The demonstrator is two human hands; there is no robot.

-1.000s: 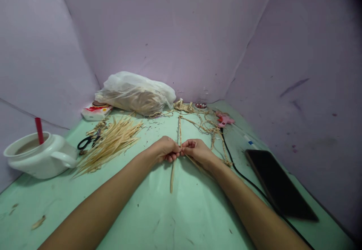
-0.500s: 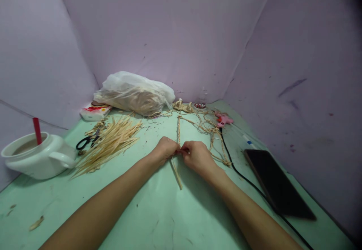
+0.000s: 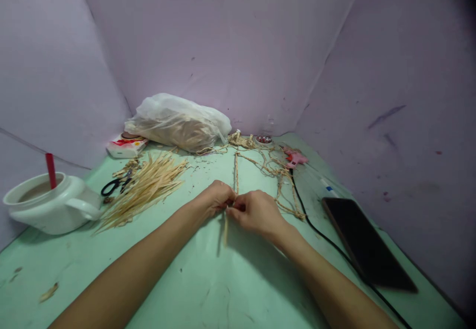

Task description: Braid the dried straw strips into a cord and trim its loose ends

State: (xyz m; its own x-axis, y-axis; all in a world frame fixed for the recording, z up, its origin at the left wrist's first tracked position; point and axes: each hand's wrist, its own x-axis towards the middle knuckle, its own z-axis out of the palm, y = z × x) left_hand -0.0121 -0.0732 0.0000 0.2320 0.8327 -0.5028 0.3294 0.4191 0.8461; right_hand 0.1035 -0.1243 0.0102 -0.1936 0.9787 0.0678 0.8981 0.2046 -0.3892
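Observation:
A thin braided straw cord (image 3: pixel 236 172) runs up the table from my fingers, then bends right into a loose tangle. My left hand (image 3: pixel 218 197) is closed in a pinch on its near end. Right beside it, my right hand (image 3: pixel 256 211) pinches at the same spot, fingertips nearly touching the left ones. A loose straw strand (image 3: pixel 225 232) hangs down below the fingers toward me. The exact grip of the fingertips is partly hidden.
To the left are a pile of straw strips (image 3: pixel 148 185), black-handled scissors (image 3: pixel 110 187) and a white pot (image 3: pixel 55 215) with a red handle standing in it. A plastic bag (image 3: pixel 178 123) lies at the back. Right are a pink glue gun (image 3: pixel 296 159), its black cable and a dark tablet (image 3: pixel 366 244).
My right hand has shifted slightly left and down, against the left fingers. The loose strand below now hangs nearly straight instead of slanting right. My left hand has hardly moved.

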